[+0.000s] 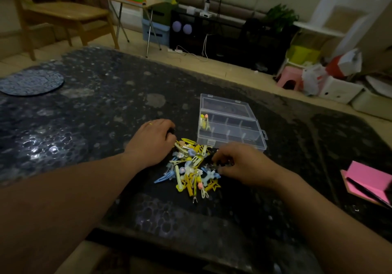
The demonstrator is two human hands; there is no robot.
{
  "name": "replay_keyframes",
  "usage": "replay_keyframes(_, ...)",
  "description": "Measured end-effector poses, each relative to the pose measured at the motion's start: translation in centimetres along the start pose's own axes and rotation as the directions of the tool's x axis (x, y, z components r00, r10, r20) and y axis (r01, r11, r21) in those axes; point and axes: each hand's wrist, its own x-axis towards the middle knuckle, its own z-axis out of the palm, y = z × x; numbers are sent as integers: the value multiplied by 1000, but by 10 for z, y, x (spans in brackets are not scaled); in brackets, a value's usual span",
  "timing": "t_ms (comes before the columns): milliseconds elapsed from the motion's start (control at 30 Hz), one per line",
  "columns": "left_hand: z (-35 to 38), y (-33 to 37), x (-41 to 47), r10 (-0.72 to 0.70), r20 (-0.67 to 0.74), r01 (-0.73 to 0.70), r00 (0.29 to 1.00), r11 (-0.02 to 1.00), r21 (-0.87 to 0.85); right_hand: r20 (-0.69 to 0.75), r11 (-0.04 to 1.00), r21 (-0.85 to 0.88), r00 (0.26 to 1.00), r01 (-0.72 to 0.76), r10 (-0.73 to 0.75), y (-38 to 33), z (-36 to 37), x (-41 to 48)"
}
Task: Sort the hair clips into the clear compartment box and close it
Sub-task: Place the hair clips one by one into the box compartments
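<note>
A pile of yellow, blue and white hair clips [191, 169] lies on the dark patterned table in front of me. Just behind it stands the clear compartment box [253, 139] with its lid open and tilted back; a few yellow clips [204, 122] sit in its far-left compartment. My left hand [152, 140] rests on the pile's left edge, fingers curled down among the clips. My right hand [239, 163] is at the pile's right edge, fingertips pinched around a dark clip [220, 163]. What my left fingers hold is hidden.
A pink notepad on a board [369, 183] lies at the table's right edge. A round dark mat [31, 82] sits at the far left. Beyond the table are a wooden chair [59, 17], a folding side table [125, 0] and a pink stool [289, 79].
</note>
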Motion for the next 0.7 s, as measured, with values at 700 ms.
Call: replay_keyframes(700,-1,1,0,3,-9,-3,1000,1000,5,-121,988,-155,993,-18,0,-23,9,6)
